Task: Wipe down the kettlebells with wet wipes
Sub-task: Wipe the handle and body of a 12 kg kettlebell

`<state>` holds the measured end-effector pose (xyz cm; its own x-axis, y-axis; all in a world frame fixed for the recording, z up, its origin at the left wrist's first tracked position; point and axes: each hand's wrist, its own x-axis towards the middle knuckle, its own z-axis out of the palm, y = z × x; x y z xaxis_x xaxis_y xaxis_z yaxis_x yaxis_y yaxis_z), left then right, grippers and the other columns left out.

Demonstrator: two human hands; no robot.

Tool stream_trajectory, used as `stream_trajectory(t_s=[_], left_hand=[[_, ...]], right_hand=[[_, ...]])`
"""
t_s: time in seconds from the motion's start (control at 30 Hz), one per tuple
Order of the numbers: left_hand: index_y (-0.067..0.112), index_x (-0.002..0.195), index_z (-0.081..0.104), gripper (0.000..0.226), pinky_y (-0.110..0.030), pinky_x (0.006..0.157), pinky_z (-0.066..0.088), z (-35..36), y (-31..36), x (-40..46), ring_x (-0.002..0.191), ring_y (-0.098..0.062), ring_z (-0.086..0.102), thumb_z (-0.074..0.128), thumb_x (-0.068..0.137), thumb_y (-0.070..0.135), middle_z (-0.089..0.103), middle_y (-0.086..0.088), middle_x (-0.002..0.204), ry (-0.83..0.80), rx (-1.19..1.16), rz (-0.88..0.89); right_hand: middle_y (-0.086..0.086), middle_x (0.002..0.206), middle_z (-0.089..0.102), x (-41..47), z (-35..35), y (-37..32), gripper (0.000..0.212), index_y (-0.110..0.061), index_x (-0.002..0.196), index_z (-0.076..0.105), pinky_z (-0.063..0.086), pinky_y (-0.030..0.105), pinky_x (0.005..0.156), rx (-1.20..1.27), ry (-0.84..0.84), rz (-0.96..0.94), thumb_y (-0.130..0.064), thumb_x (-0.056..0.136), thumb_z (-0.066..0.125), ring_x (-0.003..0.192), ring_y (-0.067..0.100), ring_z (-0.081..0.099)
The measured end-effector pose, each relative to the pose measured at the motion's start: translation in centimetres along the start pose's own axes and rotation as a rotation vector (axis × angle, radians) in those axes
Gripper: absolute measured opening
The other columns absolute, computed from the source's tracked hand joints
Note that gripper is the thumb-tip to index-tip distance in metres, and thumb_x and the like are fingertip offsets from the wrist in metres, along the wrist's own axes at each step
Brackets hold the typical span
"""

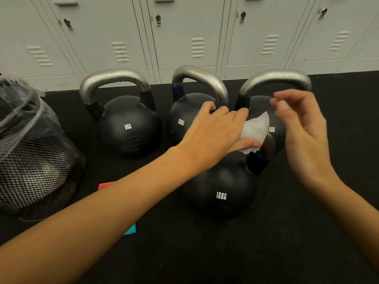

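On the black floor [287, 232] before the lockers [184, 27], your left hand [213, 134] pinched a white wipe [255, 128] between thumb and fingers, pressed atop the near 12KG kettlebell [221, 191], whose handle it hid. Your right hand [301, 128] hovered just beside, blurred, fingers loosely curled, holding nothing. Behind stood three more in a row: an 8KG [129, 126], a 12KG [184, 117] and another 8KG [274, 128], their steel handles beaded with droplets. A mesh bin [37, 167] sat at left.
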<state>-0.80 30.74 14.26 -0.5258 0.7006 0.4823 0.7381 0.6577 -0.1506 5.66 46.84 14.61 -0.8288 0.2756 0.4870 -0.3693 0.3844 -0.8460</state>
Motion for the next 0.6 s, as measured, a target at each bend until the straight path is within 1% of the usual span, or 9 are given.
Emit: stream_trajectory(t_s=[0.07,0.13,0.17,0.27,0.33,0.4,0.47,0.53,0.6], left_hand=[[0.012,0.120,0.056,0.068,-0.038,0.086,0.038,-0.2,-0.4,-0.9,0.095,-0.021,0.060,0.033,0.086,0.067,0.067,-0.001,0.102,-0.007,-0.162,-0.120],[0.015,0.130,0.051,0.073,-0.036,0.094,0.033,-0.4,-1.3,-2.1,0.111,-0.017,0.053,0.041,0.083,0.069,0.062,0.001,0.119,-0.004,-0.312,-0.204],[0.016,0.133,0.049,0.074,-0.034,0.096,0.031,-0.4,-1.8,-2.7,0.116,-0.016,0.049,0.044,0.082,0.070,0.059,0.002,0.124,0.003,-0.337,-0.224],[0.018,0.135,0.046,0.076,-0.028,0.096,0.028,-0.1,-3.7,-4.8,0.121,-0.013,0.042,0.048,0.080,0.070,0.053,0.002,0.131,-0.005,-0.366,-0.284],[0.022,0.134,0.047,0.074,-0.026,0.096,0.025,0.4,-4.7,-6.5,0.120,-0.011,0.041,0.046,0.080,0.071,0.053,0.004,0.129,-0.044,-0.378,-0.328],[0.025,0.132,0.049,0.071,-0.027,0.095,0.024,0.9,-5.2,-8.0,0.119,-0.010,0.041,0.043,0.080,0.072,0.055,0.008,0.126,-0.097,-0.364,-0.365],[0.027,0.130,0.050,0.069,-0.028,0.093,0.022,1.4,-5.5,-9.1,0.118,-0.010,0.041,0.041,0.079,0.072,0.056,0.011,0.123,-0.147,-0.355,-0.394],[0.028,0.129,0.051,0.067,-0.027,0.092,0.021,1.7,-5.7,-9.7,0.117,-0.009,0.041,0.041,0.079,0.072,0.056,0.014,0.121,-0.181,-0.382,-0.412],[0.029,0.131,0.049,0.064,-0.028,0.092,0.022,1.7,-5.9,-10.0,0.117,-0.008,0.041,0.048,0.080,0.068,0.055,0.015,0.118,-0.226,-0.448,-0.433]], right_hand=[[-0.004,0.121,0.056,-0.2,0.7,-0.7,0.025,-0.016,0.123,0.051,0.044,0.026,0.098,-0.077,-0.082,-0.134,-0.012,0.099,0.051,0.117,0.007,0.054],[-0.004,0.134,0.051,-0.2,1.2,-0.9,0.037,-0.016,0.136,0.045,0.041,0.022,0.102,-0.190,-0.203,-0.206,-0.016,0.099,0.051,0.125,0.006,0.049],[-0.006,0.138,0.048,-0.2,1.5,-0.9,0.042,-0.018,0.142,0.041,0.039,0.019,0.102,-0.233,-0.276,-0.206,-0.021,0.101,0.050,0.127,0.003,0.047],[-0.012,0.140,0.048,-0.2,1.8,-0.2,0.049,-0.028,0.150,0.034,0.034,0.012,0.099,-0.395,-0.481,-0.170,-0.039,0.102,0.042,0.121,-0.006,0.045],[-0.012,0.135,0.053,-0.1,1.7,0.1,0.049,-0.031,0.148,0.039,0.029,0.012,0.092,-0.577,-0.544,-0.211,-0.045,0.101,0.036,0.116,-0.003,0.044],[-0.010,0.128,0.058,0.4,2.0,-0.3,0.047,-0.030,0.147,0.042,0.029,0.018,0.087,-0.679,-0.565,-0.238,-0.046,0.103,0.032,0.112,0.005,0.047],[-0.009,0.123,0.060,1.2,2.9,-1.3,0.050,-0.033,0.147,0.040,0.037,0.029,0.083,-0.778,-0.621,-0.235,-0.049,0.102,0.025,0.110,0.014,0.054],[-0.009,0.126,0.059,2.2,4.3,-2.5,0.054,-0.036,0.145,0.039,0.045,0.039,0.084,-0.922,-0.713,-0.254,-0.053,0.099,0.016,0.109,0.023,0.058],[-0.003,0.119,0.061,2.9,6.1,-3.8,0.051,-0.031,0.135,0.045,0.047,0.041,0.080,-1.025,-0.803,-0.317,-0.051,0.100,0.013,0.101,0.026,0.060]])
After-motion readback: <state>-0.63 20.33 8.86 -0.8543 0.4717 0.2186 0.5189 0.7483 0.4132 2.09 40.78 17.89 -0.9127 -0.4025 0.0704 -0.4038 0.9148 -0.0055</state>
